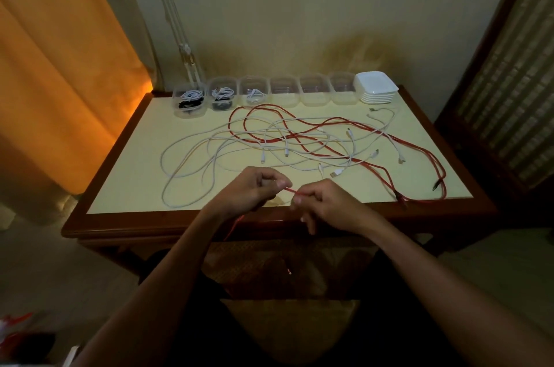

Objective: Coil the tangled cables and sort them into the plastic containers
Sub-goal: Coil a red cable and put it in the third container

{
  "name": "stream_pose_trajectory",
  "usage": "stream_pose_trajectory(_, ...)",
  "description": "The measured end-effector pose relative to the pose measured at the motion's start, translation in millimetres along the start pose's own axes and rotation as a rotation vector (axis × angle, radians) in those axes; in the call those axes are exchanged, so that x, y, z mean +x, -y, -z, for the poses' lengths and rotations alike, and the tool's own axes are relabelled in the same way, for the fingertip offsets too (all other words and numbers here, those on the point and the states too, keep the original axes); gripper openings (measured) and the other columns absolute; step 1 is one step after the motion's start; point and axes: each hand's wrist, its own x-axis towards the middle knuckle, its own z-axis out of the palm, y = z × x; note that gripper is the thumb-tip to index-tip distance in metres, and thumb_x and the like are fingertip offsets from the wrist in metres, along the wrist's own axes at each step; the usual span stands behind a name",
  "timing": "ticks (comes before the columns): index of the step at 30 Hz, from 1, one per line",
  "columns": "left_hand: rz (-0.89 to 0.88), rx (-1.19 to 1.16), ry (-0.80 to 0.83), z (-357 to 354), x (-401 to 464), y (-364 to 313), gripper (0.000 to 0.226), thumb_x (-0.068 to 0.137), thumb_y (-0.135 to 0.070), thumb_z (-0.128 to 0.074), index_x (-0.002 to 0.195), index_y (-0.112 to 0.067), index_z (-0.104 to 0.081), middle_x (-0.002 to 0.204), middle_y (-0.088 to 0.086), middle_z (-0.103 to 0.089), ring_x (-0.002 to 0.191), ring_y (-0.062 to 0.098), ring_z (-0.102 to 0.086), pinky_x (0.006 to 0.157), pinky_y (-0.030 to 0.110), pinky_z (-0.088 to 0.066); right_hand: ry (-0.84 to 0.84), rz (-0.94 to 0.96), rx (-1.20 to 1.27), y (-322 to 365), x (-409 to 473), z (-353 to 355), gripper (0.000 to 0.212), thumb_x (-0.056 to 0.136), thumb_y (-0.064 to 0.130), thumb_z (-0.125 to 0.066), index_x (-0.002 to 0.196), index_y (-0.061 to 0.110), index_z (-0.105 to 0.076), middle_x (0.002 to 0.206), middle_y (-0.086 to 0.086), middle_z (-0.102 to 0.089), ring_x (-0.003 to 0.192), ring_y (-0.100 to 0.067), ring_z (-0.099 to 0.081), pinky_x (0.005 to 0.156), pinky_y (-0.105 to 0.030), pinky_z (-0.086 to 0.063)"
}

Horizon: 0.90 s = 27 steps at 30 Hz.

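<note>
A red cable (293, 191) is stretched between my two hands above the table's near edge. My left hand (254, 191) pinches it between thumb and fingertips. My right hand (322, 205) grips it a short way to the right. A length of this cable hangs down below the table toward my lap. More red cable (386, 178) and several white cables (192, 157) lie tangled across the cream tabletop (135, 181). Along the back edge stands a row of clear plastic containers (314, 94); the three on the left (189, 100) hold coiled cables.
A stack of white lids (376, 88) stands at the right end of the container row. An orange curtain (60, 67) hangs at the left, and a dark wooden cabinet (509, 82) stands at the right. The table has a dark wooden rim (150, 226).
</note>
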Motion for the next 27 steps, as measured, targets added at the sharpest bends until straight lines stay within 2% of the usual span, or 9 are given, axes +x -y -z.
stream_pose_trajectory(5,0.051,0.042,-0.046,32,-18,28,0.025,0.1,-0.021,-0.049,0.09,-0.01,-0.07,0.051,-0.002,-0.038,0.045,0.01,-0.029,0.046,0.021,-0.026,-0.615,-0.157,0.447,-28,-9,32,0.023,0.101,0.008,-0.047,0.094,0.009,-0.069,0.063,-0.008,-0.053,0.056,-0.016,-0.053,0.067,-0.035,-0.051)
stream_pose_trajectory(7,0.076,0.147,-0.057,40,-23,40,0.027,0.1,-0.022,-0.05,0.086,-0.017,-0.072,0.048,-0.005,-0.039,0.044,0.009,-0.031,0.047,0.022,-0.026,-0.516,-0.232,0.141,-38,-14,41,0.02,0.098,0.012,-0.056,0.113,0.017,-0.067,0.097,-0.004,-0.066,0.084,-0.016,-0.063,0.078,-0.031,-0.05)
stream_pose_trajectory(9,0.085,0.197,-0.018,38,-24,46,0.028,0.1,-0.025,-0.05,0.084,-0.023,-0.074,0.048,-0.002,-0.04,0.044,0.012,-0.031,0.048,0.024,-0.024,-0.325,-0.251,-0.127,-43,-19,37,0.05,0.092,0.018,-0.066,0.139,0.026,-0.051,0.129,0.006,-0.053,0.117,-0.013,-0.051,0.093,-0.029,-0.042)
stream_pose_trajectory(12,0.044,0.217,0.09,23,-19,38,0.026,0.099,-0.026,-0.052,0.087,-0.02,-0.073,0.053,0.005,-0.042,0.048,0.019,-0.031,0.049,0.027,-0.025,-0.087,-0.195,-0.231,-30,-16,17,0.068,0.088,0.031,-0.071,0.148,0.035,-0.037,0.146,0.012,-0.044,0.131,-0.008,-0.039,0.108,-0.03,-0.032)
stream_pose_trajectory(17,0.001,0.262,0.142,-2,-7,23,0.022,0.098,-0.022,-0.055,0.089,-0.015,-0.074,0.059,-0.006,-0.059,0.056,0.006,-0.048,0.056,0.02,-0.034,0.178,-0.132,0.06,-9,-6,-3,0.019,0.096,0.026,-0.06,0.111,0.016,-0.068,0.081,-0.004,-0.074,0.086,-0.014,-0.07,0.096,-0.032,-0.047)
stream_pose_trajectory(21,0.025,0.145,0.056,8,-17,28,0.026,0.101,-0.021,-0.047,0.095,-0.01,-0.07,0.049,-0.008,-0.044,0.045,0.005,-0.037,0.049,0.016,-0.03,-0.38,-0.15,0.596,-16,-7,13,0.022,0.1,0.0,-0.044,0.09,0.001,-0.064,0.054,-0.005,-0.051,0.054,-0.017,-0.057,0.073,-0.036,-0.05)
stream_pose_trajectory(23,0.039,0.139,-0.014,19,-25,37,0.029,0.103,-0.021,-0.044,0.094,-0.011,-0.069,0.05,-0.005,-0.039,0.045,0.009,-0.033,0.048,0.02,-0.027,-0.457,-0.204,0.53,-23,-8,25,0.02,0.099,0.001,-0.046,0.094,0.0,-0.066,0.068,-0.008,-0.062,0.063,-0.018,-0.061,0.073,-0.034,-0.047)
stream_pose_trajectory(25,0.064,0.199,-0.07,24,-31,42,0.031,0.103,-0.023,-0.044,0.091,-0.016,-0.071,0.051,-0.003,-0.037,0.047,0.012,-0.03,0.049,0.022,-0.024,-0.238,-0.316,0.076,-27,-12,26,0.02,0.096,0.012,-0.058,0.114,0.01,-0.067,0.107,-0.004,-0.069,0.089,-0.013,-0.063,0.077,-0.025,-0.045)
stream_pose_trajectory(27,0.08,0.238,-0.031,19,-32,41,0.03,0.102,-0.024,-0.046,0.088,-0.018,-0.072,0.053,-0.003,-0.045,0.048,0.01,-0.037,0.051,0.018,-0.029,-0.052,-0.327,-0.234,-28,-14,14,0.055,0.09,0.024,-0.069,0.141,0.023,-0.048,0.138,0.004,-0.053,0.116,-0.013,-0.054,0.088,-0.023,-0.042)
